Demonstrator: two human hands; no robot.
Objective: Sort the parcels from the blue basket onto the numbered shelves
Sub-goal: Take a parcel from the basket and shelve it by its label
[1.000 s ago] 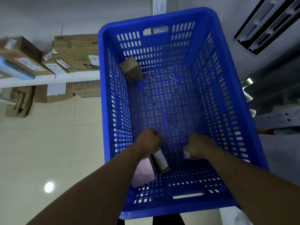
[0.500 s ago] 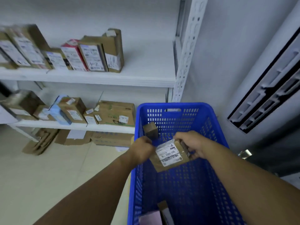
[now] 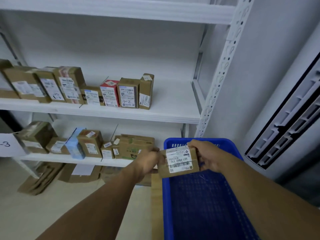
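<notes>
A small brown cardboard parcel (image 3: 179,161) with a white barcode label is held above the near left corner of the blue basket (image 3: 204,205). My left hand (image 3: 149,161) grips its left end and my right hand (image 3: 204,156) grips its right end, label facing me. The white shelving unit (image 3: 155,116) stands behind. Its middle shelf carries a row of upright parcels (image 3: 128,93), two marked "1-2". The lower shelf (image 3: 69,159) holds more parcels (image 3: 90,143). The basket's inside is mostly hidden by my arms.
A paper sign reading "-3" (image 3: 7,144) hangs at the left of the lower shelf. Flattened cardboard (image 3: 39,177) and boxes lie on the floor under the shelves. A white perforated upright (image 3: 220,70) and a louvred unit (image 3: 285,129) stand at the right.
Both hands lifted the labelled parcel out of the basket and raised it. My view rose from the basket's bottom to the shelves.
</notes>
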